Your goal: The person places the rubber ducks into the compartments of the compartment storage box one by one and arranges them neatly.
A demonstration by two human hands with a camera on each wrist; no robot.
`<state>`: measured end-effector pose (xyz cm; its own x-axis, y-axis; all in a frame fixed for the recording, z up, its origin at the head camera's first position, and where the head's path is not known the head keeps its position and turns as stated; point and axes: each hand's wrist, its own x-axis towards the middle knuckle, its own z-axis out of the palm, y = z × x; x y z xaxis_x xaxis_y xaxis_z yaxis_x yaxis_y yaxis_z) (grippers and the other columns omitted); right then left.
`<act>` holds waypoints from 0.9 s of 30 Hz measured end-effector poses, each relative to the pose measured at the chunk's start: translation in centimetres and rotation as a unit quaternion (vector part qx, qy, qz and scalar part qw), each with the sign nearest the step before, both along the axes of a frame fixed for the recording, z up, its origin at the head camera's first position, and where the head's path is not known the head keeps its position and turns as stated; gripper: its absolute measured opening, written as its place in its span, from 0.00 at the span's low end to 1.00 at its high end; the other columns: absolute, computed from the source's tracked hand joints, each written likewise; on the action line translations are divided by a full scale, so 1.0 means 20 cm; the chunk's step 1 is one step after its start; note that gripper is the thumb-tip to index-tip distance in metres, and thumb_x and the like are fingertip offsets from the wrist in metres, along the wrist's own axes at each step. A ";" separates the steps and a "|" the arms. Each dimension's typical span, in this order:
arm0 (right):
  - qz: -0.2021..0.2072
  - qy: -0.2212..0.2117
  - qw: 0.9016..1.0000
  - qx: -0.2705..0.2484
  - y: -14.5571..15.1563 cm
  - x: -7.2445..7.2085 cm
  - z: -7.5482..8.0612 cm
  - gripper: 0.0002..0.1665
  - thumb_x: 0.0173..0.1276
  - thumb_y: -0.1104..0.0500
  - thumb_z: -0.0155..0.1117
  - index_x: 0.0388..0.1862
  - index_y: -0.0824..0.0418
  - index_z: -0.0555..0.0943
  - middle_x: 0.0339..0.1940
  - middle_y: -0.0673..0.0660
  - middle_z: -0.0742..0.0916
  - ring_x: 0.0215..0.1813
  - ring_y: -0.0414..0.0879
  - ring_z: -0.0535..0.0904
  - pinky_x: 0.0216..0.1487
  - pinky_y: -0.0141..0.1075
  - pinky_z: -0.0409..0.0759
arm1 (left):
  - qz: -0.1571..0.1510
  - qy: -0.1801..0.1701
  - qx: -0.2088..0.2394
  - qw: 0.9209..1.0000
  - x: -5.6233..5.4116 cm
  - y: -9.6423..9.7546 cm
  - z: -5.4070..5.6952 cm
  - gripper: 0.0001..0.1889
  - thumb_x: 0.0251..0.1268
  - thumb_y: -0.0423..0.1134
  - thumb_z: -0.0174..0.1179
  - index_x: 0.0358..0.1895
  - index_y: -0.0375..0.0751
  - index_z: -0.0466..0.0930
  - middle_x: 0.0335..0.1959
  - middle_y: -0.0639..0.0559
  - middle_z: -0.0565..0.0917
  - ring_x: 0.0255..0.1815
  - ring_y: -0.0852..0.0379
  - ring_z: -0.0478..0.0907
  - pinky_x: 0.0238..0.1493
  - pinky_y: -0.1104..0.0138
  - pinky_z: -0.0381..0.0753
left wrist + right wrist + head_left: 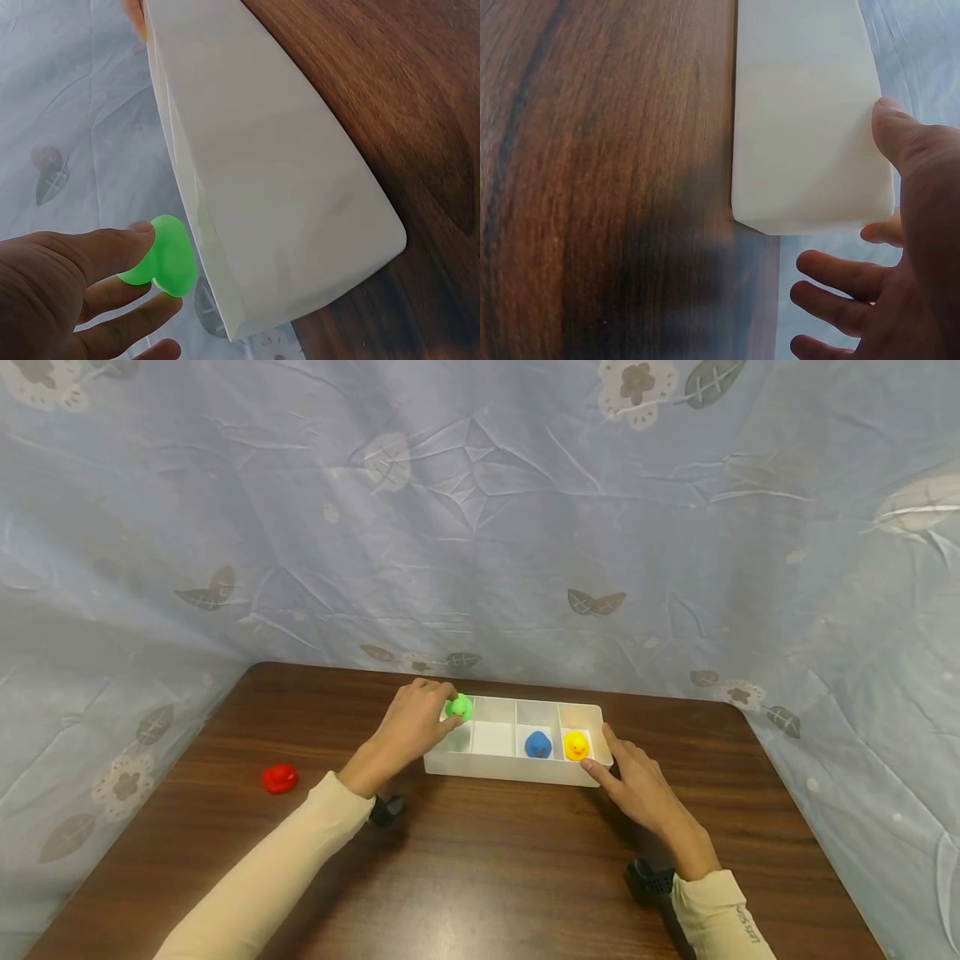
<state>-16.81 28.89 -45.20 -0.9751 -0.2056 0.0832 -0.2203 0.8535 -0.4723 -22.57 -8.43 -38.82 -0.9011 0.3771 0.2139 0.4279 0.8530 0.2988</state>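
Between thumb and fingers, my left hand [417, 720] pinches a bright green rubber duck [462, 707], seen over the leftmost compartment of a white divided box [513, 770]. In the left wrist view the green duck [175, 259] shows just beyond the box's rim. My right hand [643, 787] touches the box's right end, its thumb on the front rim and its fingers loosely extended. A blue rubber duck [537, 745] sits in the third compartment from the left. The rightmost one holds a yellow rubber duck [576, 746].
A red rubber duck [280, 778] lies on the brown wooden table [480, 877], left of my left forearm. Behind the table and along its sides hangs a pale patterned curtain [480, 527]. Dark wrist devices [651, 878] show beneath both wrists.
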 end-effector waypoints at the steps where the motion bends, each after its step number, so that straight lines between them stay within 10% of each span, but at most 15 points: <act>1: 0.000 0.000 1.000 0.000 0.00 0.00 0.00 0.51 0.83 0.35 0.53 0.87 0.68 0.53 0.80 0.76 0.71 0.79 0.75 0.68 0.75 0.76 0.65 | -0.001 0.000 -0.001 1.000 0.00 0.01 0.00 0.21 0.71 0.48 0.72 0.59 0.39 0.84 0.57 0.45 0.91 0.67 0.38 0.81 0.71 0.41 0.78; 27: -0.003 0.004 1.000 0.002 0.00 0.00 0.00 0.51 0.83 0.36 0.55 0.87 0.68 0.54 0.78 0.78 0.73 0.77 0.77 0.70 0.74 0.74 0.69 | -0.028 -0.002 0.003 1.000 0.02 0.14 -0.01 0.18 0.71 0.46 0.72 0.55 0.40 0.85 0.54 0.46 0.91 0.65 0.38 0.82 0.69 0.43 0.80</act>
<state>-16.84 28.82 -45.23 -0.9755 -0.2006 0.0901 -0.2193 0.8562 -0.4677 -22.17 -5.59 -39.11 -0.8792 0.4259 0.2135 0.4742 0.8257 0.3056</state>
